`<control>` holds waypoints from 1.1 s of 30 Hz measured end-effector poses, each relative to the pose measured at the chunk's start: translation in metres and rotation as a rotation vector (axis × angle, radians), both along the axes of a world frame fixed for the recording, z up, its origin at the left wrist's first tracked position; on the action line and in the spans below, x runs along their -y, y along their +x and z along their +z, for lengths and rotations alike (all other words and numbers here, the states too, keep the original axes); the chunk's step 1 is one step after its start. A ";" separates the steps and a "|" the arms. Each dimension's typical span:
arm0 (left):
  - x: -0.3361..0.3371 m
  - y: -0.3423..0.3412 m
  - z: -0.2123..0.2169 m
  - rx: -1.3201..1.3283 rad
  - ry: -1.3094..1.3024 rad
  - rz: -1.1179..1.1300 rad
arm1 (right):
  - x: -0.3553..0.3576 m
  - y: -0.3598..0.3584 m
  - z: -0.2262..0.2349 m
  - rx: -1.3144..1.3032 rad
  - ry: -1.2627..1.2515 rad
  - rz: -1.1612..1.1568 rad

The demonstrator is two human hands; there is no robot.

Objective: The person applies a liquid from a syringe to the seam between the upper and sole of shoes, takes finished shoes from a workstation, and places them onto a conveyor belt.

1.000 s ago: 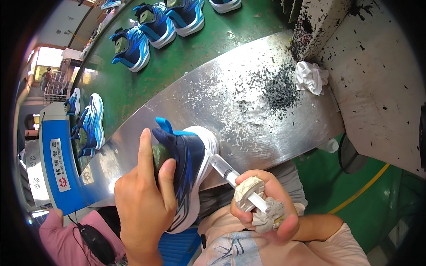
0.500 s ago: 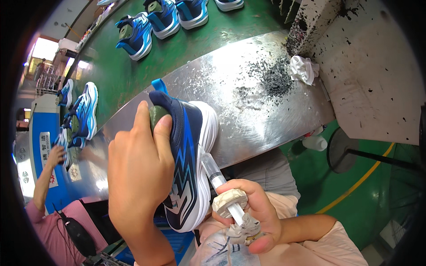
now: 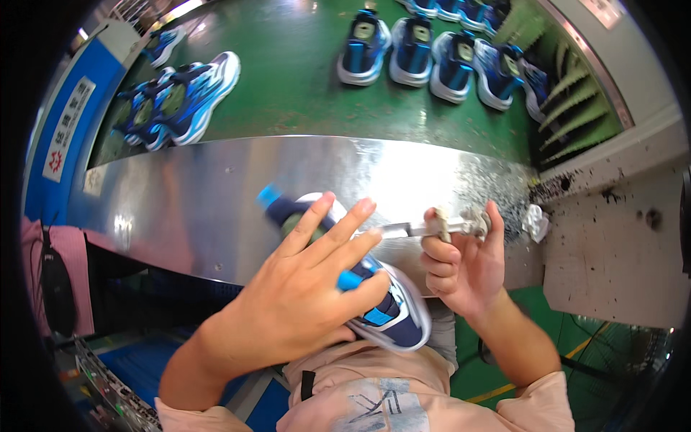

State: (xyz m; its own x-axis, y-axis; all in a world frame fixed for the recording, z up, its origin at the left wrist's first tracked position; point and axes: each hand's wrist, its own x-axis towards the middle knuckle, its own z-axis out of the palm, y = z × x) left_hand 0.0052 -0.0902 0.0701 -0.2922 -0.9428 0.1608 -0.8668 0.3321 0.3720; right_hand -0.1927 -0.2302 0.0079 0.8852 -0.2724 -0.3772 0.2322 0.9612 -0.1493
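Since the earlier frame I've swung the shoe (image 3: 389, 309) flatter at centre; my left hand (image 3: 302, 302) fingers spread gripping it, right hand (image 3: 464, 263) fingers curled around a metal tool (image 3: 432, 227) touching it.

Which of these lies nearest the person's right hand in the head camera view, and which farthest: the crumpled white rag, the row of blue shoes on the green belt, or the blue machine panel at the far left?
From the right hand:
1. Crumpled white rag, just to its right on the metal table.
2. Row of blue shoes, farther up on the green belt.
3. Blue machine panel, far across at the left edge.
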 end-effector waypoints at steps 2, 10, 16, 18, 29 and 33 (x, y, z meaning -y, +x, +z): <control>-0.023 0.016 -0.016 0.053 -0.224 0.018 | 0.002 0.034 0.010 0.017 -0.100 0.234; -0.089 -0.009 -0.063 0.070 -0.442 0.311 | -0.016 0.072 0.085 -0.252 -0.699 0.689; -0.099 -0.018 -0.079 0.137 -0.457 0.333 | -0.016 0.045 0.091 -0.314 -0.486 0.690; -0.101 -0.020 -0.081 0.127 -0.461 0.374 | -0.016 0.037 0.093 -0.338 -0.491 0.681; -0.113 -0.032 -0.093 0.214 -0.483 0.454 | -0.016 -0.036 0.096 -0.262 -0.621 0.515; -0.110 -0.031 -0.089 0.279 -0.483 0.467 | -0.024 -0.065 0.079 -0.149 -0.591 0.320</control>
